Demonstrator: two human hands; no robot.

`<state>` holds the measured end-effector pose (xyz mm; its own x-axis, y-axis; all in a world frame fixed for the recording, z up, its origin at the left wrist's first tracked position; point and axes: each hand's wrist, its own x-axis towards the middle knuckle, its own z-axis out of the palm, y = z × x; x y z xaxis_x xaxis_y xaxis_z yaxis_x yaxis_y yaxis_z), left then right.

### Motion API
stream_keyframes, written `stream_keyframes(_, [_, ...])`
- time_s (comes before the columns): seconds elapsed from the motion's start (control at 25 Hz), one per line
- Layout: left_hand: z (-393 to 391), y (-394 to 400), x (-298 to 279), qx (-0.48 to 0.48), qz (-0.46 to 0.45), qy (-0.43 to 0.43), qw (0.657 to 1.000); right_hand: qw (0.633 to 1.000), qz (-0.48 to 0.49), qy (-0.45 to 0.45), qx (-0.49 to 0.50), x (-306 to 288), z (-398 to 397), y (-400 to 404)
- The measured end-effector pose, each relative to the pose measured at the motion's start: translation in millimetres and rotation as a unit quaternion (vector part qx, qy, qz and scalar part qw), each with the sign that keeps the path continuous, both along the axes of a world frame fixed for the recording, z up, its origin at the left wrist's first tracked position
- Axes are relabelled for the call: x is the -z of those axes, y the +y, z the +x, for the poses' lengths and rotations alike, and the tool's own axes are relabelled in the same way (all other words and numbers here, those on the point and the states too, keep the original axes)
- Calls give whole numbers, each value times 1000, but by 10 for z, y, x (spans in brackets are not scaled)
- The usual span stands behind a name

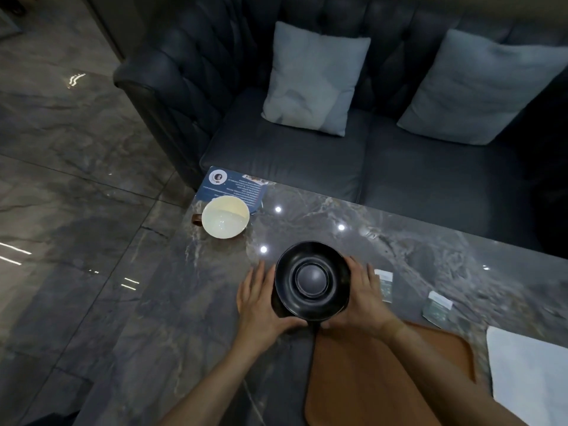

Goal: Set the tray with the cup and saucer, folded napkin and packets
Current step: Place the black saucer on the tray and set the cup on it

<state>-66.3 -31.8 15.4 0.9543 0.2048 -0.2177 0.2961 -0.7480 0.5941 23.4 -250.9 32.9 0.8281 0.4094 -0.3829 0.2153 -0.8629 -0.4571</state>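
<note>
A dark tufted sofa [338, 142] with two pale blue cushions [313, 81] fills the far side, behind a grey marble worktop [399, 250]. On the near right of the worktop lies a brown tray [384, 379], bare, with the right forearm crossing over it. A white folded napkin [531, 370] lies just beside the tray's right edge. Both hands hold a black saucer [312, 281] tilted up off the worktop, just beyond the tray's far left corner: the left hand [261, 302] has its fingers spread along the saucer's left rim, and the right hand [361, 298] wraps its fingers around the right rim. A cream cup [226, 216] with a brown handle stands at the far left corner, overlapping a blue printed card [230, 186]. Two small packets [385, 285] [438, 309] lie on the worktop right of the right hand.
</note>
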Motion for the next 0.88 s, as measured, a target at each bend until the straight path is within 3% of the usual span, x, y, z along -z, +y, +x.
stream_keyframes(0.2, [-336, -285, -139, 62, -7, 14, 998, 997, 20, -74, 28, -165, -626, -380])
stream_keyframes(0.56, [-947, -618, 5, 116, 10, 67, 991, 992, -17, 14, 123, -8, -1486, -808])
stream_keyframes(0.88, [-1074, -731, 121, 127, 58, 107, 984, 983, -29, 49, 176, 150, -1712, -889])
